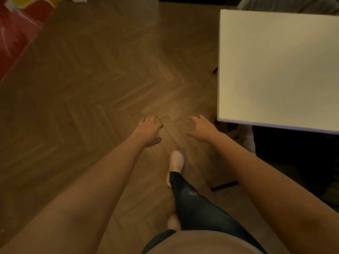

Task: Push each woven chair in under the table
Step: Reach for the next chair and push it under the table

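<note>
A white square table (pixel 275 66) fills the upper right of the head view. Below its near edge lies a dark shape (pixel 293 149), probably a chair tucked under it; its weave cannot be made out. A dark chair leg (pixel 224 186) rests on the floor below the table's near corner. My left hand (pixel 149 129) and my right hand (pixel 201 128) are stretched out in front of me over the floor, fingers apart, holding nothing. Both hands are left of the table and touch nothing.
Herringbone wood floor (pixel 91 88) spreads across the left and middle. A red and yellow object (pixel 16 24) sits at the far left corner. Grey fabric (pixel 286 2) lies beyond the table. My white shoe (pixel 176 160) steps forward between my arms.
</note>
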Demonstrator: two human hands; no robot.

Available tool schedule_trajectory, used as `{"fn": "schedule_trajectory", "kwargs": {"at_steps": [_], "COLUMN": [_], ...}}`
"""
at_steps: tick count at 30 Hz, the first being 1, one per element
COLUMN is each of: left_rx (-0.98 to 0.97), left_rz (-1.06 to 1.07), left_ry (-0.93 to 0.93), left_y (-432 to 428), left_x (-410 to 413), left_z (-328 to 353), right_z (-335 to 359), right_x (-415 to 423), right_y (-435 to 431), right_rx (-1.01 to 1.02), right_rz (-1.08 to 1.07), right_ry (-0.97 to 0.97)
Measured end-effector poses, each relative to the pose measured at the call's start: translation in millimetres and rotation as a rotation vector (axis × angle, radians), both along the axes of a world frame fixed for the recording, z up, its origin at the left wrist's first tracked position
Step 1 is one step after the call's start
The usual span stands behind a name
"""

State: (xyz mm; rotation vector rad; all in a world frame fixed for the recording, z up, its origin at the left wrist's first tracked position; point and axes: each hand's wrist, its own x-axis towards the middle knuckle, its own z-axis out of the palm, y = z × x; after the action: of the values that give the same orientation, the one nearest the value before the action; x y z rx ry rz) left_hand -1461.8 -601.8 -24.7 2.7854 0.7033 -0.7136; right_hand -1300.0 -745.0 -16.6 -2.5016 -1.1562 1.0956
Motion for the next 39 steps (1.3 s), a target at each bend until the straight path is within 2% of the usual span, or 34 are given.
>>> {"fn": "schedule_trajectory", "kwargs": {"at_steps": [8, 19, 25, 31, 34, 39], "left_rx": [0.008, 0.098, 0.101, 0.133, 0.129, 0.163], "left_rz": [-0.053, -0.279, -0.519, -0.686, -0.786, -0.949], "left_ry": [0.010, 0.026, 0.117, 0.096, 0.065, 0.034], "left_y": [162.8, 363.5, 461.7, 518.0, 523.8, 515.3], "left_x": [128.8, 330.2, 455.4, 586.2, 665.3, 800.7], "left_z": [11.2, 7.5, 1.9, 16.3, 15.4, 10.1], "right_z": [-16.9, -24.1, -35.7, -33.5, -31.0, -40.3], "right_x": [117.6, 284.3, 386.4, 461.7, 517.0, 623.6], "right_y": [144.8, 321.2, 402.7, 443.8, 452.3, 458.2], "right_rx": [-0.040, 0.168, 0.172, 0.234, 0.295, 0.262], "right_rz": [-0.205, -0.525, -0.887, -1.098, -1.213, -1.404], "right_ry": [-0.023, -0.131, 0.012, -0.016, -0.083, -0.207]}}
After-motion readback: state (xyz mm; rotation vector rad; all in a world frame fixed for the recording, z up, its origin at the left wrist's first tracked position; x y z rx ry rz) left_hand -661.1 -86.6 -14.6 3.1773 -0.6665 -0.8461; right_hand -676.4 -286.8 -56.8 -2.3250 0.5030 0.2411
